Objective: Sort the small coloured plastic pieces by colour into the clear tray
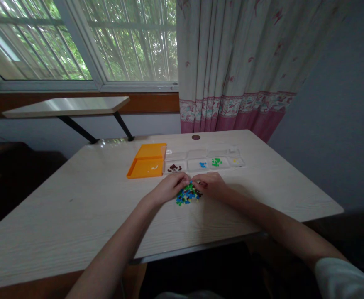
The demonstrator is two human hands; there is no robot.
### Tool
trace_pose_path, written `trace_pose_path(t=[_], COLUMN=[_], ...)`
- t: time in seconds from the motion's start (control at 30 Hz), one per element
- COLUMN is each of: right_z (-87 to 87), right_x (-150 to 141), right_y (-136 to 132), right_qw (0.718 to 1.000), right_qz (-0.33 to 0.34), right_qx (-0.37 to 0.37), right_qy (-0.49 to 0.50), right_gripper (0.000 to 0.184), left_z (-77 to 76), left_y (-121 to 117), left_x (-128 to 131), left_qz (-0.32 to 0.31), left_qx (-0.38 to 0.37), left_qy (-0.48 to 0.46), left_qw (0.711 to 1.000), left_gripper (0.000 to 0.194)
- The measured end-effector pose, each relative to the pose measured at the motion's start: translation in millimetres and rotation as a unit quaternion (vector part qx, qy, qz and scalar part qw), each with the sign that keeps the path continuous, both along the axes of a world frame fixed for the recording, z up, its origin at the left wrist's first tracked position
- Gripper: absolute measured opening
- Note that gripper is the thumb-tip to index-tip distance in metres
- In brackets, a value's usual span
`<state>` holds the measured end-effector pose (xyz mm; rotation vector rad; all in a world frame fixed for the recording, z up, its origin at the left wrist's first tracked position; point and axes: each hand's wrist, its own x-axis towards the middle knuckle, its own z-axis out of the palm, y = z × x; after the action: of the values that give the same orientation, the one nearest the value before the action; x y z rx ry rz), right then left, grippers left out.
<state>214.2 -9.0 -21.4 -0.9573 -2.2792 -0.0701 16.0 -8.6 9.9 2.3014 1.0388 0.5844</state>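
A heap of small flat pieces (186,196), mixed blue, green, dark brown and pale yellow, lies on the table in front of me. At its left and upper edge is my left hand (171,186), fingers curled and thumb and fingertips drawn together; what they pinch is too small to make out. Facing it from the right, my right hand (213,185) is bent over the heap, with dark brown pieces (203,184) showing among its curled fingers. The two sets of fingertips nearly meet above the heap, close to a blue piece.
Beyond my hands, a clear compartment box (194,170) holds brown, blue, green and yellow pieces in separate sections. Left of it sits an open orange case (132,171) with a few whitish pieces (154,168). A raised shelf (72,106) stands at the table's back left.
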Motion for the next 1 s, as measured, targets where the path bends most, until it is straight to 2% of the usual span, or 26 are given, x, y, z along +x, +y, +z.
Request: trace_pose_path(t=[0.1, 0.23, 0.47, 0.73, 1.0], right_z=[-0.1, 5.3, 16.2, 17.1, 14.9], right_x=[3.9, 14.0, 25.4, 25.0, 27.4], right_y=[3.8, 12.0, 17.2, 16.9, 18.6], right_qw=[0.999, 0.991, 0.977, 0.976, 0.975], right_qz=[-0.004, -0.032, -0.058, -0.062, -0.063], right_qx=[0.021, 0.084, 0.134, 0.138, 0.128], right_qy=[0.025, 0.100, 0.154, 0.157, 0.170], right_gripper=[0.019, 0.019, 0.017, 0.017, 0.018], left_z=[2.0, 4.7, 4.5, 5.6, 6.7], left_y=[0.7, 1.9, 1.5, 0.7, -1.2], left_x=[-6.7, -15.9, -14.9, -15.2, -12.6], left_qz=[0.007, 0.013, 0.017, 0.003, 0.036], left_qx=[0.025, 0.038, 0.058, 0.072, 0.094], left_qy=[0.045, 0.130, 0.226, 0.232, 0.196], left_qw=[0.999, 0.991, 0.972, 0.970, 0.975], left_gripper=[0.018, 0.014, 0.020, 0.019, 0.020])
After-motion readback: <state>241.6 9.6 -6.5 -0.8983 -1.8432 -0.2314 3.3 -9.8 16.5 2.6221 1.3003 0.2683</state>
